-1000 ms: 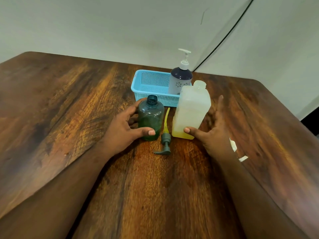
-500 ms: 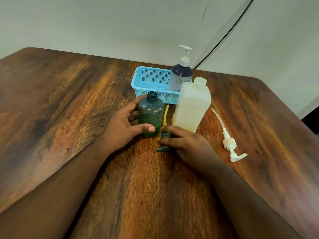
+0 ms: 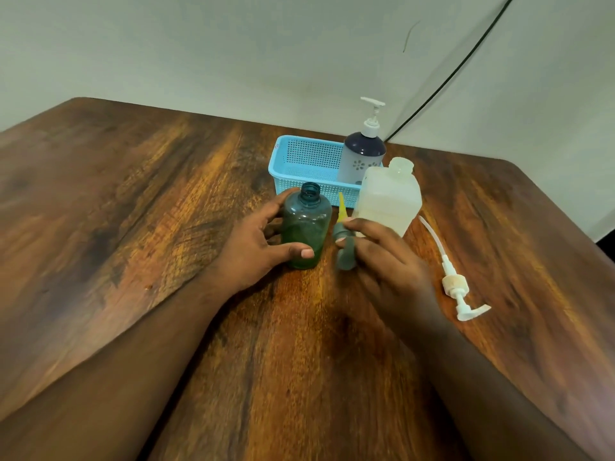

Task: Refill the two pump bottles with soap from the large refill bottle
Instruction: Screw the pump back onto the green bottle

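**Green bottle steadied, grey pump head in the other hand**

The green pump bottle (image 3: 306,227) stands upright and uncapped on the wooden table (image 3: 133,227), green liquid filling its lower part; just right of it the large refill bottle (image 3: 387,201) stands open, pale and translucent, its contents hard to judge; behind them a blue basket (image 3: 299,161) holds the dark pump bottle (image 3: 362,154), pump fitted; a white pump (image 3: 456,287) lies on the table to the right, apart from both hands.

The left hand (image 3: 256,247) wraps the green bottle, thumb across its front; the right hand (image 3: 386,261) pinches the grey pump head (image 3: 344,247), its yellow tube angled up between the two bottles.
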Demonstrator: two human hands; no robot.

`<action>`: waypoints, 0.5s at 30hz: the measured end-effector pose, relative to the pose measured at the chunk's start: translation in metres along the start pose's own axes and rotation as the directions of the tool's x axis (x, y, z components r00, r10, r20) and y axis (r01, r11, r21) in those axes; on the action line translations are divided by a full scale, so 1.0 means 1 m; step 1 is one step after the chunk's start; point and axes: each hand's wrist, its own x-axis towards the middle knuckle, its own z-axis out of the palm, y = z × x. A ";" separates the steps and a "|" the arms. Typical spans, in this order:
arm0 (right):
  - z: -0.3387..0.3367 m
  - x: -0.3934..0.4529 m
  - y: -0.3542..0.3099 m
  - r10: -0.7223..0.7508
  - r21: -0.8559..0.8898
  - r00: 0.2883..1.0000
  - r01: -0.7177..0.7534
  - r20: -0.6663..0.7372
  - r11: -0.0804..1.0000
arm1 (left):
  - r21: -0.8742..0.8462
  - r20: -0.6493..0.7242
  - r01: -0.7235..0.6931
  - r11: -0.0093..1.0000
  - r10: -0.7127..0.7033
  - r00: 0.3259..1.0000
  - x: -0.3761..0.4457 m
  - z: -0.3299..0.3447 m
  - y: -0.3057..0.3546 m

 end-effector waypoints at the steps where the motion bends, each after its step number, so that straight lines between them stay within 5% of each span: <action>1: -0.002 0.003 -0.003 -0.006 0.038 0.998 0.008 -0.057 0.999 | -0.004 0.001 0.001 1.000 -0.001 1.000 0.000 0.001 0.001; 6: -0.018 0.013 -0.021 -0.100 0.135 0.972 0.131 -0.213 0.982 | -0.025 0.011 0.009 1.000 -0.009 1.000 0.000 0.002 0.001; 15: -0.036 0.027 -0.036 -0.151 0.161 0.954 0.197 -0.260 0.967 | -0.015 0.021 -0.009 1.000 0.009 1.000 -0.001 0.003 0.004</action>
